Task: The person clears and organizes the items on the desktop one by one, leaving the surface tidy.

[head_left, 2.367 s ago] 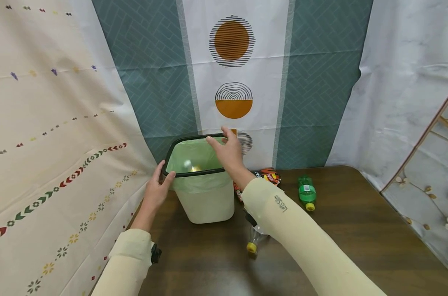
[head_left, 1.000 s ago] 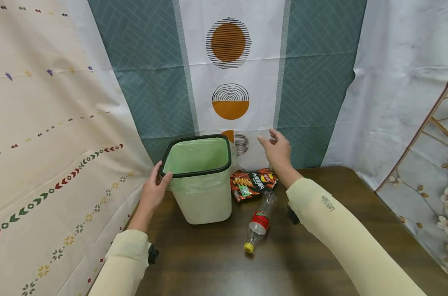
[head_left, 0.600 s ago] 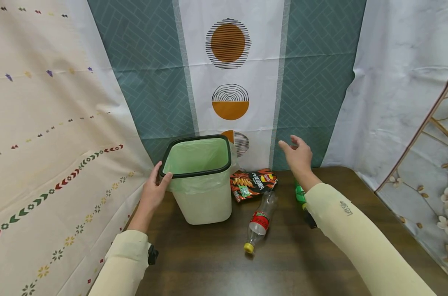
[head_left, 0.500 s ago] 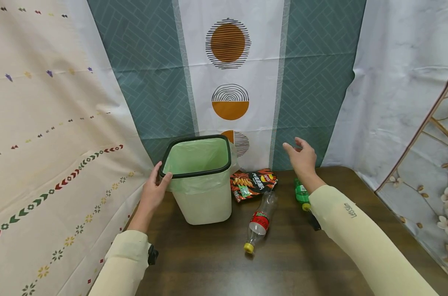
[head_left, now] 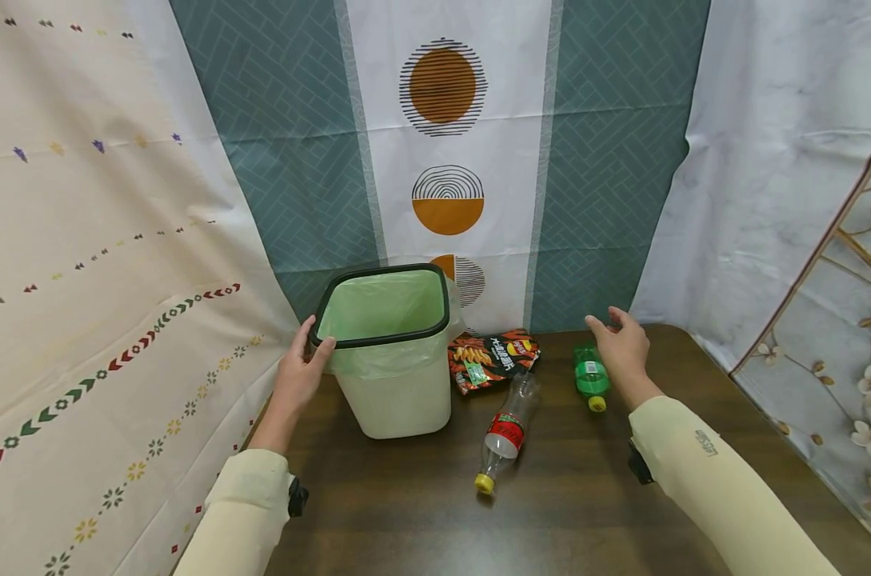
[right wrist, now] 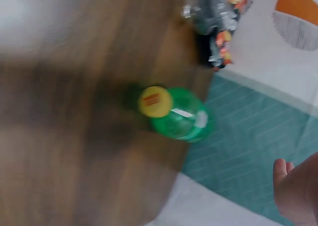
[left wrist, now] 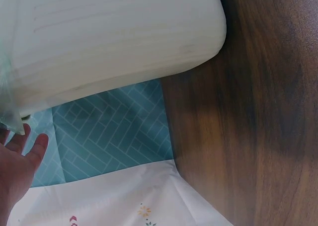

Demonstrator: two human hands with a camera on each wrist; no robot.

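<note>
A white trash bin [head_left: 399,400] with a black rim and a pale green liner bag [head_left: 385,308] stands upright on the table. My left hand [head_left: 300,376] touches the bin's left front rim corner, its fingers and thumb spread. In the left wrist view, that hand's fingertips lie beside the liner's edge. Held above the table at the right, my right hand [head_left: 625,352] has loosely bent fingers and nothing in them. Nearest to it, a green plastic bottle [head_left: 591,378] with a yellow cap lies on its side. The right wrist view is blurred.
Between bin and green bottle lie a black and orange chip bag [head_left: 494,358] and a clear bottle [head_left: 505,432] with a red label and yellow cap. The brown table [head_left: 406,512] meets hanging cloths at the back [head_left: 601,200] and left [head_left: 118,320].
My right hand has moved from over the bin to the right, then lower, beside the green bottle. A shiny yellowish thing in the bin no longer shows. The left hand stays at the rim.
</note>
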